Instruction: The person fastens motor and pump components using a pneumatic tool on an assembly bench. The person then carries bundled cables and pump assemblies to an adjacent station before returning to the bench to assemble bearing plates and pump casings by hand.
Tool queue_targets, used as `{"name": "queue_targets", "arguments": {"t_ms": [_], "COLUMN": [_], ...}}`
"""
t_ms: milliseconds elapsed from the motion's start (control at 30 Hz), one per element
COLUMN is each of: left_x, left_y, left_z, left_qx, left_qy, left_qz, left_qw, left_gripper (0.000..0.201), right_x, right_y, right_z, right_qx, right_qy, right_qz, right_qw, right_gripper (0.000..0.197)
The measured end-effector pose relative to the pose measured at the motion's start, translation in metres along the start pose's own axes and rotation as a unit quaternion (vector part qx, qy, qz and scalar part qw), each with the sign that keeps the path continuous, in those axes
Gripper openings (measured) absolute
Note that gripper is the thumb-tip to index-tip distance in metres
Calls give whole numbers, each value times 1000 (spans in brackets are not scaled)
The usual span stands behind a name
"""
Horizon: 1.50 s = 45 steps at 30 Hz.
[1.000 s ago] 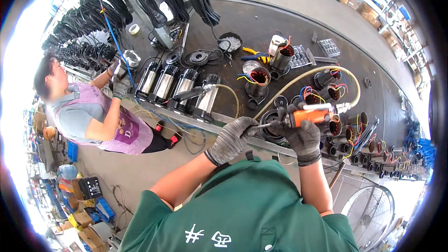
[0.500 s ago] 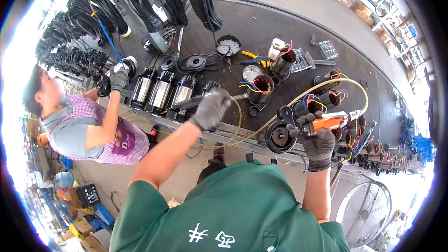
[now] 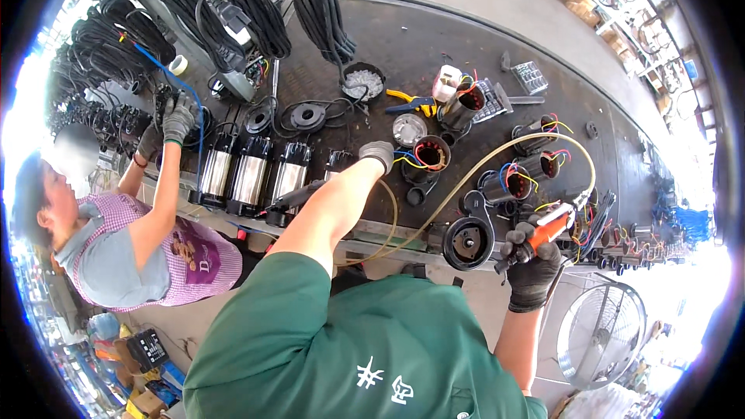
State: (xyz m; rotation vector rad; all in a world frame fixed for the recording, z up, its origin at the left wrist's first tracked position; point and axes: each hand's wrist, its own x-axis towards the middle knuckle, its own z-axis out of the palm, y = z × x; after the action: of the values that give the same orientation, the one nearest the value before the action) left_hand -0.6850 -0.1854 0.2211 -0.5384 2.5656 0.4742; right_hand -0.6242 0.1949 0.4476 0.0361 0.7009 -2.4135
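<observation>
- Gripping the orange tool point(image 3: 550, 230), the right hand point(image 3: 535, 257) has its gloved fingers wrapped around the body, near the front edge of the table point(image 3: 473, 39).
- The orange tool is tilted, its dark nose pointing down to the left, and its upper end joins a pale hose point(image 3: 592, 169) that arcs back over the table.
- A round black housing point(image 3: 468, 243) sits just left of the tool's nose, apart from it.
- The left hand point(image 3: 378, 155) stretches forward over the table, seen from its back; its fingers are hidden, so whether it grasps anything cannot be told.
- Just to its right stands a dark cylinder with coloured wires point(image 3: 429, 154); a round metal cap point(image 3: 408, 130) lies behind that, with yellow-and-blue pliers point(image 3: 414, 103) farther back.
- Steel-bodied cylinders point(image 3: 291, 171) stand in a row left of the left hand.
- Farther left, a co-worker point(image 3: 167, 252) has both gloved hands at dark parts.
</observation>
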Motion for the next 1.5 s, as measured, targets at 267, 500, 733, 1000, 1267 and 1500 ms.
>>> {"name": "queue_targets", "arguments": {"t_ms": [267,500,733,1000,1267,1500], "left_x": [32,79,100,96,65,-162], "left_y": [-49,-94,-96,-104,-123,-2], "left_z": [-51,-52,-49,-52,-21,-59], "left_qx": [152,200,220,183,-492,-643], "left_qy": [141,195,186,194,309,67], "left_qz": [114,174,162,149,191,197], "left_qw": [972,944,944,952,791,737], "left_gripper": [24,23,22,20,4,12], "right_x": [-7,-13,-12,-5,21,42], "right_y": [14,20,28,30,25,33], "right_z": [18,9,20,25,21,12], "right_qx": [33,33,19,-3,0,22], "right_qy": [39,83,86,88,-16,-59], "right_qz": [-30,-32,-63,-47,-17,0], "right_qw": [998,995,994,995,1000,998], "right_gripper": [49,41,48,52,54,54]}}
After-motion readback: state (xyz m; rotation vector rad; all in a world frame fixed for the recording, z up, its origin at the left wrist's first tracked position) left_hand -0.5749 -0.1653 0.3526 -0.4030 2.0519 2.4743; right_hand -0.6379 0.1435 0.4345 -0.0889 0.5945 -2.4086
